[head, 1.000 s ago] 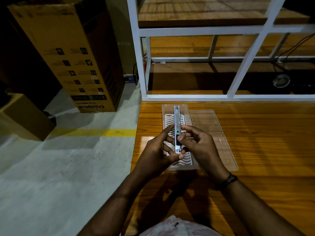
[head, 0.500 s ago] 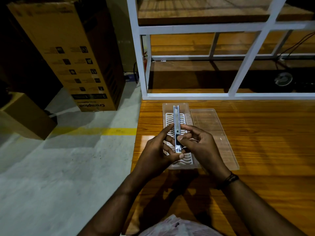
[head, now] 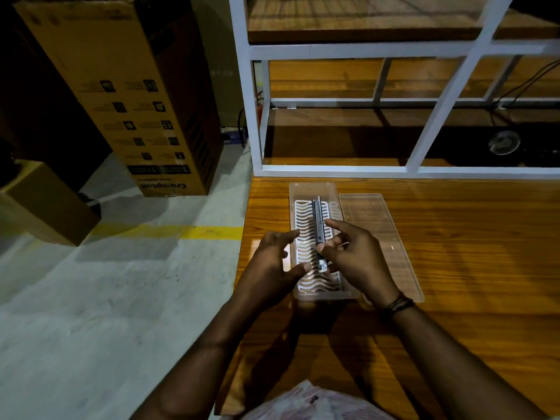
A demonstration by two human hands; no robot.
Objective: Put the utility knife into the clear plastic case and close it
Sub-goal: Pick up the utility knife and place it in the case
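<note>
The utility knife (head: 318, 221), slim and metallic, lies lengthwise along the white wavy insert of the clear plastic case (head: 312, 187), low in the tray. The case's clear lid (head: 378, 237) lies open and flat on the table, attached at the tray's right side. My right hand (head: 356, 257) pinches the knife's near end from the right, index finger stretched out. My left hand (head: 271, 265) is at the tray's left edge with fingers spread; only its thumb tip touches the knife's near end. The knife's near end is partly hidden by my fingers.
The wooden table (head: 454, 268) ends at its left edge just beside the case, with concrete floor below. A white metal frame (head: 257, 116) stands right behind the case. A tall cardboard box (head: 145, 101) and a smaller one (head: 45, 204) stand on the floor at left.
The knife has gone down from above the case onto the insert. My left fingers have come off it and spread; my right hand still grips it.
</note>
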